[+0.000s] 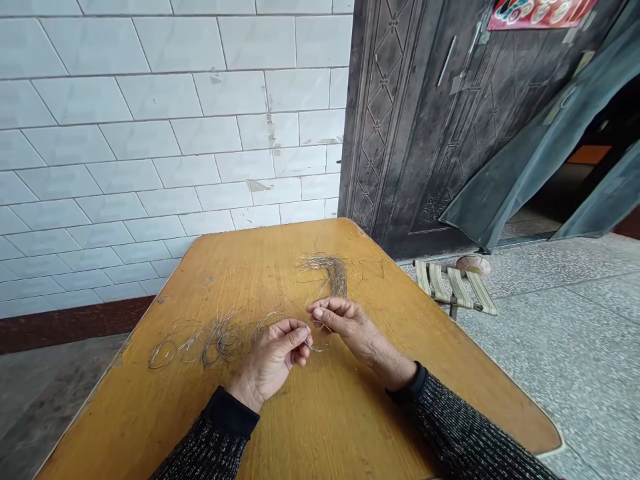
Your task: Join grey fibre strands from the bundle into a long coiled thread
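Observation:
My left hand (280, 350) pinches a thin wire (320, 349) between thumb and fingers above the middle of the table. Close to its right, my right hand (350, 327) is also closed in a pinch on thin wire, whose fine ends curve around the fingertips. Whether both hands hold the same strand is too fine to tell. Just beyond my right hand lies a bent bundle of thin wires (336, 273), its loose ends spread to the left. Several loose coils of wire (223, 340) lie left of my left hand, partly overlapping.
The wooden table (320, 427) has rounded corners and reaches toward a white tiled wall (150, 153). To the right are a dark patterned door (425, 133), a grey curtain (525, 160), a striped folding stool (455, 287) and a round ball-like object (473, 265) on the floor.

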`<act>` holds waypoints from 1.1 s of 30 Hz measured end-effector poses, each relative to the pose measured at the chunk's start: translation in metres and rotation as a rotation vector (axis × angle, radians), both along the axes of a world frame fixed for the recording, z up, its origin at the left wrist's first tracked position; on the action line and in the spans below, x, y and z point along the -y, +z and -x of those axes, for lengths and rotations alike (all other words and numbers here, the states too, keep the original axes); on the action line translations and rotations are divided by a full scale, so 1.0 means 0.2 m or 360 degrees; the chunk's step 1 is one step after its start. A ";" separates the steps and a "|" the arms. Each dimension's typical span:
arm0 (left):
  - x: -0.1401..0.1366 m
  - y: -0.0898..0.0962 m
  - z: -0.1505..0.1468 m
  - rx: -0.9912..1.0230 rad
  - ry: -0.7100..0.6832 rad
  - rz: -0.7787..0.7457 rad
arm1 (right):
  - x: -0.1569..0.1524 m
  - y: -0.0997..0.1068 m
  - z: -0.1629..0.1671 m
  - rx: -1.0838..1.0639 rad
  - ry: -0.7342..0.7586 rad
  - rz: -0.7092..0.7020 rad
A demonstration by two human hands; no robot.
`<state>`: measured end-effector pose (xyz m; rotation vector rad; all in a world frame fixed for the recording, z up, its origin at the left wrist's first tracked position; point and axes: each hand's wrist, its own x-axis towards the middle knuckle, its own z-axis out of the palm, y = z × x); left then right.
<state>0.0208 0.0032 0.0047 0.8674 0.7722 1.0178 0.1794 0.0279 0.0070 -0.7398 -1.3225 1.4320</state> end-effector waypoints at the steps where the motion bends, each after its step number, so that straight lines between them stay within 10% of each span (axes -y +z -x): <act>1: 0.00 0.00 0.00 -0.0007 -0.0002 -0.0004 | -0.01 -0.01 0.00 -0.0012 0.0015 -0.0001; 19: 0.00 -0.01 0.01 -0.0087 -0.0120 0.0005 | 0.01 0.05 -0.08 0.0833 -0.0093 -0.0885; 33: 0.01 -0.01 0.00 -0.0141 -0.0042 0.0013 | 0.03 0.06 -0.06 0.0907 -0.0211 -0.1085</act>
